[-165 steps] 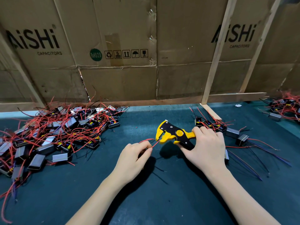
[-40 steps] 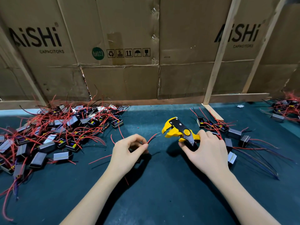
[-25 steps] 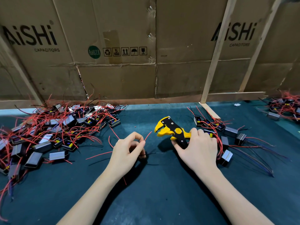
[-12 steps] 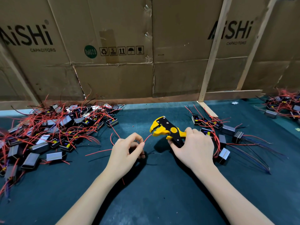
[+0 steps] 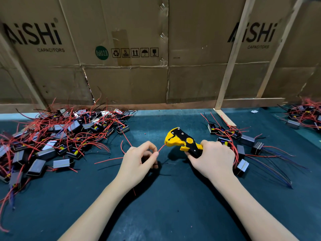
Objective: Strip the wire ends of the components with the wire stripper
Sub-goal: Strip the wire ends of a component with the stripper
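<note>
Two hands work above the green mat (image 5: 156,214): the left hand (image 5: 137,164) pinches a red wire (image 5: 161,147) whose tip meets the nose of the wire stripper (image 5: 182,143); the right hand (image 5: 213,159) grips its handles; beyond lie component piles (image 5: 57,136).

A dark green mat-covered bench (image 5: 173,214) carries a big pile of red-wired components (image 5: 57,140) and a smaller cluster (image 5: 239,145).

"AiSHi CAPACITORS", "RoHS 2.0" on cardboard boxes (image 5: 132,75)

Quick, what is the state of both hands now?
Left hand: pinches a red wire.
Right hand: grips the wire stripper.
</note>
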### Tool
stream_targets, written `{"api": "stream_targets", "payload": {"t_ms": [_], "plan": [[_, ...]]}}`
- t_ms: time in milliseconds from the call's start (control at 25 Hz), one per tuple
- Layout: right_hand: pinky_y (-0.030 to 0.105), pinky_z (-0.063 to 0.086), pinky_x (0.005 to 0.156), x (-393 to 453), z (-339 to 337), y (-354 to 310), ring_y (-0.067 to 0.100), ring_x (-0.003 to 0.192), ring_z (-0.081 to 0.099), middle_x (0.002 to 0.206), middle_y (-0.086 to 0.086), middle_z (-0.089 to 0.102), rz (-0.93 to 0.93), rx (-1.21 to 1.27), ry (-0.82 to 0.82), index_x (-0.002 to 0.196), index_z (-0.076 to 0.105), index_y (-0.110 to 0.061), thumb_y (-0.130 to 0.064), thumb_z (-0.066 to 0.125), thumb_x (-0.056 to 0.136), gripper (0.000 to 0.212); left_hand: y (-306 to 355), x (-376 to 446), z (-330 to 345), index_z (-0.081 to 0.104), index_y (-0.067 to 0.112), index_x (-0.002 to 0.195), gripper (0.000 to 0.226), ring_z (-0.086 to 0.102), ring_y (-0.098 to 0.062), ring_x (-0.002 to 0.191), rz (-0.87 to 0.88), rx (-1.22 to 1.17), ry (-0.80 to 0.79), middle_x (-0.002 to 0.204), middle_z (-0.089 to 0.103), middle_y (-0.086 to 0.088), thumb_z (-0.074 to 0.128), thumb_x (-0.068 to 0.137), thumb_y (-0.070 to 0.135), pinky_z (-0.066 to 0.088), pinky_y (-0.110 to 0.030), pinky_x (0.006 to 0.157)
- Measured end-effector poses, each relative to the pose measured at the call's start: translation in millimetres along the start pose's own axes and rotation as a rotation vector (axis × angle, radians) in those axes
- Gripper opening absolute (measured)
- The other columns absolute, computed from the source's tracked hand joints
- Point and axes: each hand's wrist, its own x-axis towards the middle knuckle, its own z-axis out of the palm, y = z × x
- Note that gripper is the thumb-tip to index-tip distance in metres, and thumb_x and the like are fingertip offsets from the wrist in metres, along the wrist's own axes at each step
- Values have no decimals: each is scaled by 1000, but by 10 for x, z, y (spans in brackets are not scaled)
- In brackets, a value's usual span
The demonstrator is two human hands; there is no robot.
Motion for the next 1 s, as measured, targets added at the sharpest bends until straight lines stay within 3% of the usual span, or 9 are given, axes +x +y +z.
{"api": "stream_targets", "payload": {"t_ms": [160,280,440,600,840,1000], "plan": [[29,30,53,15,-8,32,30,68,63,69,3,60,-9,29,32,68,52,-19,-70,62,74,52,12,-6,-34,53,21,97,16,64,-12,57,10,-35,-51,67,69,7,55,96,5,51,-27,68],[36,40,61,11,20,93,33,66,61,69,8,61,-33,78,156,73,56,-10,-65,69,69,57,-7,14,-95,64,19,91,21,66,-14,61,34,-43,-151,73,68,9,55,93,0,51,-24,67],[37,39,65,9,73,156,33,72,62,73,5,62,22,61,132,75,53,-13,-71,62,71,59,-45,6,-160,72,20,85,4,68,-14,72,28,-77,-234,77,72,6,70,89,21,54,-31,74],[37,38,68,0,77,184,32,76,62,77,3,62,14,48,109,79,55,-14,-72,60,72,59,-47,5,-128,73,20,78,10,67,-12,69,23,-27,-187,72,71,8,73,88,21,52,-30,71],[36,31,66,-65,77,124,30,75,61,75,2,61,-55,41,106,79,56,-14,-69,64,71,56,14,-6,34,64,18,74,18,64,-11,56,-49,-33,7,60,63,4,66,92,15,45,-19,60],[37,35,68,-79,75,79,31,75,61,75,3,61,-78,52,85,79,56,-14,-66,68,70,54,29,-4,67,65,17,74,17,65,-12,54,-52,-6,69,56,62,6,67,91,17,36,-12,56]]}}
